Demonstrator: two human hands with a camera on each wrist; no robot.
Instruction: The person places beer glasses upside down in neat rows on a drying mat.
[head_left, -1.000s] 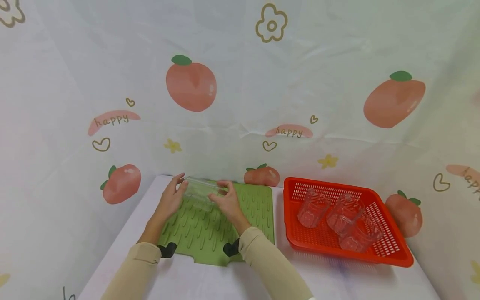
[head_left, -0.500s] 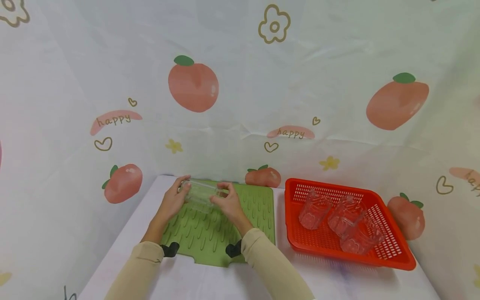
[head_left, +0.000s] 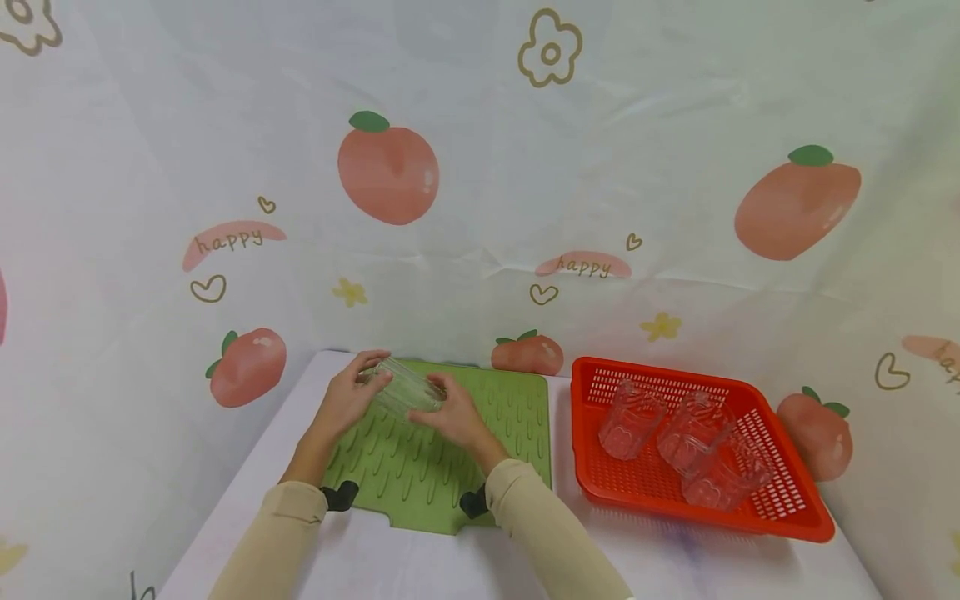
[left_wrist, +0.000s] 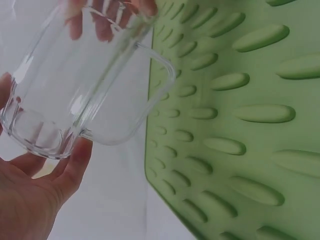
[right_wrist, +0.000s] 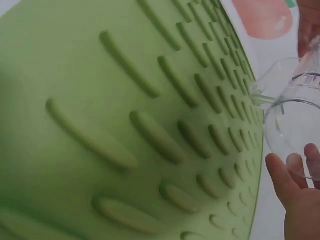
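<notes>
A clear glass mug is held on its side above a green ridged mat, one end in each hand. My left hand grips the end on the left; the left wrist view shows its fingers around the thick base. At the other end, my right hand holds the mug near its round rim, with fingertips against the glass. The mug's handle sticks out on the mat side in the left wrist view. Parts of both hands are cut off in the wrist views.
A red plastic basket stands on the white table, right of the mat. Several clear glass mugs lie in it. Behind the table hangs a white fruit-print cloth.
The mug has turned between my hands, and its right end now sits lower. My left fingers have shifted slightly right along the glass. The basket and its mugs stay put.
</notes>
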